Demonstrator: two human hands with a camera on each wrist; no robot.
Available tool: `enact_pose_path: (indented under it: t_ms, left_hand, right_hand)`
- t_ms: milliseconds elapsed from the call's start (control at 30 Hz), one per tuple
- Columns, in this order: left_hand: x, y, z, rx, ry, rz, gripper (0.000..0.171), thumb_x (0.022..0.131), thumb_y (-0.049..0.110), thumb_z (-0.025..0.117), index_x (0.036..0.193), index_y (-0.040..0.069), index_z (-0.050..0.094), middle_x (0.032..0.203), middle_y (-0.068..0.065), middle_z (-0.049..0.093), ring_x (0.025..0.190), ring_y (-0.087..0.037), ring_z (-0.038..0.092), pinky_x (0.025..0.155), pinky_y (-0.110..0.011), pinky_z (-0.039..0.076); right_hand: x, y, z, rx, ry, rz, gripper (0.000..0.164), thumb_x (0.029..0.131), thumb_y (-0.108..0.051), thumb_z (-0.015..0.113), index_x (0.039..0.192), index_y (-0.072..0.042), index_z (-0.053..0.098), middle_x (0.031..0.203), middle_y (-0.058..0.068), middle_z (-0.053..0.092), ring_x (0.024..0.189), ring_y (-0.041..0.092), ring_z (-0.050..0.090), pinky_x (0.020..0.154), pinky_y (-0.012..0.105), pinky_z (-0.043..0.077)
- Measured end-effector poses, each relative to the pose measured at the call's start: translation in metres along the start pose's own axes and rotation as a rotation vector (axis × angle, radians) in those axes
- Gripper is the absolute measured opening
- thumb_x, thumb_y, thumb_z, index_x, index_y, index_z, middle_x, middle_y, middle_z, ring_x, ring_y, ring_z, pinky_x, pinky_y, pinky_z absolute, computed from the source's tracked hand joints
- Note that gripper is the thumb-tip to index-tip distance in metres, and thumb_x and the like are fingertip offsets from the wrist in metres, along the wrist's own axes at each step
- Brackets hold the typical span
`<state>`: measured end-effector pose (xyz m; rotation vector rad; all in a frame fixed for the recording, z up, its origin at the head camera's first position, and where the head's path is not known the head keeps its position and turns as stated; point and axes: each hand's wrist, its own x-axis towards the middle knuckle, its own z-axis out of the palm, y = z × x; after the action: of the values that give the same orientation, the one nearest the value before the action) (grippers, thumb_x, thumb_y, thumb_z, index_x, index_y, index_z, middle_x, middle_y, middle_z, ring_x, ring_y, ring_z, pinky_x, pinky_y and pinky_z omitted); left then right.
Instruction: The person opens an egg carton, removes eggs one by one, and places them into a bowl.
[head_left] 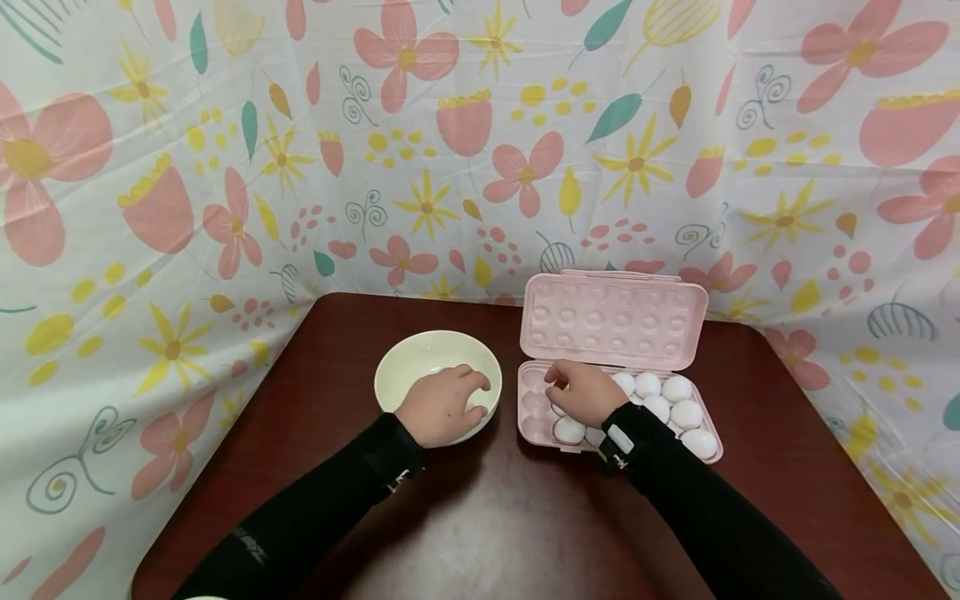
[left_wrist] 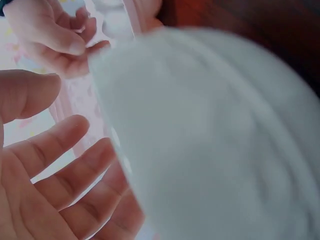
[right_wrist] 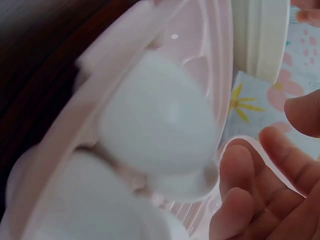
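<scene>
My left hand (head_left: 442, 406) hovers over the cream bowl (head_left: 396, 367), its fingers spread and slightly bent. In the left wrist view the bowl wall (left_wrist: 200, 130) fills much of the picture, and nothing shows between thumb and fingers (left_wrist: 75, 185). Over the left part of a pink egg carton (head_left: 536, 404) is my right hand (head_left: 591, 392), fingers loosely bent. White eggs (head_left: 677, 388) fill most of the cups, while the leftmost column is bare. From the right wrist, one egg (right_wrist: 160, 115) appears close up beside the empty fingers (right_wrist: 235, 165); some eggs are hidden under the hand.
The carton's lid (head_left: 615, 321) stands raised at the back, near the flowered cloth (head_left: 427, 208) that hangs behind and beside the table. Bowl and carton stand side by side with a narrow gap on the dark brown table (head_left: 480, 533).
</scene>
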<state>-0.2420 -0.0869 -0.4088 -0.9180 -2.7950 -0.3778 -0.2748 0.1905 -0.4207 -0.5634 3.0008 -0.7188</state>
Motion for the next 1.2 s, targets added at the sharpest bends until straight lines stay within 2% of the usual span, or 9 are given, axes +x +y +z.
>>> enact_pose_path:
  t_ms: [233,500,633,900,1033,1200]
  left_hand:
    - [0.012,0.024,0.012,-0.023,0.015,0.1,0.032,0.093,0.031,0.068,0.123,0.019,0.067,0.115,0.003,0.063,0.101,-0.018,0.062,0.079,-0.035,0.052]
    - [0.021,0.044,0.026,0.03,0.004,0.188,0.035,0.093,0.035,0.067,0.125,0.02,0.065,0.117,0.002,0.062,0.1,-0.016,0.063,0.078,-0.031,0.052]
    - [0.022,0.048,0.031,0.033,0.003,0.194,0.035,0.092,0.032,0.068,0.124,0.02,0.065,0.115,0.003,0.062,0.1,-0.016,0.063,0.077,-0.031,0.052]
    - [0.022,0.05,0.033,0.003,0.006,0.209,0.035,0.092,0.029,0.068,0.125,0.021,0.064,0.117,0.004,0.061,0.097,-0.014,0.061,0.075,-0.029,0.05]
    - [0.023,0.05,0.032,-0.007,0.013,0.218,0.037,0.092,0.029,0.069,0.127,0.021,0.062,0.119,0.003,0.061,0.099,-0.015,0.061,0.076,-0.029,0.051]
    - [0.023,0.051,0.03,-0.017,0.026,0.207,0.039,0.092,0.029,0.069,0.129,0.022,0.061,0.124,0.002,0.06,0.104,-0.016,0.061,0.078,-0.032,0.052]
  right_hand:
    - [-0.014,0.001,-0.007,-0.099,0.007,0.017,0.023,0.086,-0.025,0.066,0.105,-0.014,0.068,0.087,-0.001,0.063,0.073,0.016,0.059,0.066,0.038,0.049]
    - [-0.03,-0.002,-0.002,-0.233,-0.07,0.048,0.022,0.081,-0.029,0.071,0.098,-0.016,0.068,0.073,-0.008,0.059,0.06,0.013,0.052,0.053,0.036,0.044]
    - [-0.032,-0.004,0.007,-0.29,-0.077,0.037,0.027,0.079,-0.035,0.074,0.1,-0.018,0.068,0.07,-0.01,0.059,0.059,0.012,0.051,0.053,0.036,0.044]
    - [-0.034,-0.006,0.01,-0.366,-0.051,-0.011,0.018,0.074,-0.029,0.077,0.084,-0.022,0.064,0.069,-0.008,0.056,0.06,0.012,0.051,0.051,0.036,0.044]
    - [-0.034,-0.003,0.01,-0.362,-0.048,-0.016,0.019,0.075,-0.028,0.078,0.086,-0.021,0.065,0.071,-0.007,0.057,0.061,0.012,0.051,0.052,0.037,0.045]
    - [-0.034,-0.001,0.007,-0.311,-0.067,0.025,0.023,0.076,-0.034,0.077,0.093,-0.022,0.066,0.073,-0.008,0.059,0.062,0.012,0.052,0.054,0.036,0.045]
